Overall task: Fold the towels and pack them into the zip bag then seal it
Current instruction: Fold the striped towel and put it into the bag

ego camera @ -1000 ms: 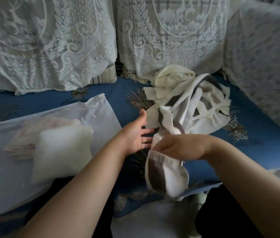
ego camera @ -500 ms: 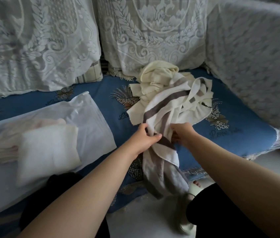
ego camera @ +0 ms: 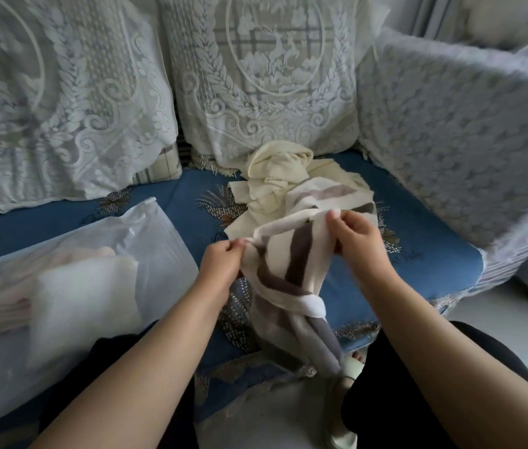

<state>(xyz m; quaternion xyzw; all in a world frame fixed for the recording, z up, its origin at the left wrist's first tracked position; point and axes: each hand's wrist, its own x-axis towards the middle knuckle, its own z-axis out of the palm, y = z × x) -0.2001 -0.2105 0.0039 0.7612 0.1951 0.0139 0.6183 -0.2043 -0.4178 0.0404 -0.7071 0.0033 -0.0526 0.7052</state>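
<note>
Both hands grip 1 striped towel (ego camera: 292,264) by its upper edge — the left hand (ego camera: 223,259) pinches 1 corner, the right hand (ego camera: 358,236) another. It hangs over the blue sofa seat (ego camera: 418,267). Far behind lies a cream towel (ego camera: 275,170); at left the zip bag (ego camera: 61,286) holds folded towels (ego camera: 84,303).

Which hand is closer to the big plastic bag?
Left. The left hand grips the striped towel just beside the zip bag; the right hand is farther off.
</note>
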